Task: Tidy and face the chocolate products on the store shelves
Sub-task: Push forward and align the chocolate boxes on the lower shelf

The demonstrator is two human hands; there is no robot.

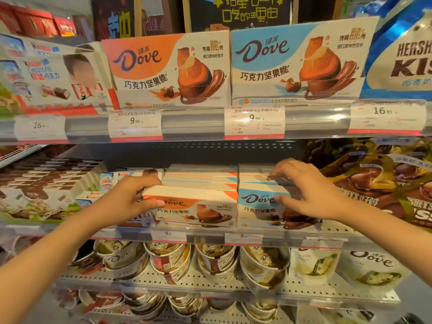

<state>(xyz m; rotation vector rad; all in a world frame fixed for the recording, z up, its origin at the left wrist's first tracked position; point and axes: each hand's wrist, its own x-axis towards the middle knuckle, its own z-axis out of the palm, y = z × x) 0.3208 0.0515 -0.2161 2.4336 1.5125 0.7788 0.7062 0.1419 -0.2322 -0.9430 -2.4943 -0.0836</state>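
Both bare forearms stretched forward and inward. Left hand (131,197) curled, thumb forward, fingers wrapped behind. Right hand (306,190) arched, fingers spread, fingertips pressing down.

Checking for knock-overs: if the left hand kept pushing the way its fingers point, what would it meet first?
The left hand points right, already on the orange Dove box. Next in line is probably the blue Dove box right beside it.
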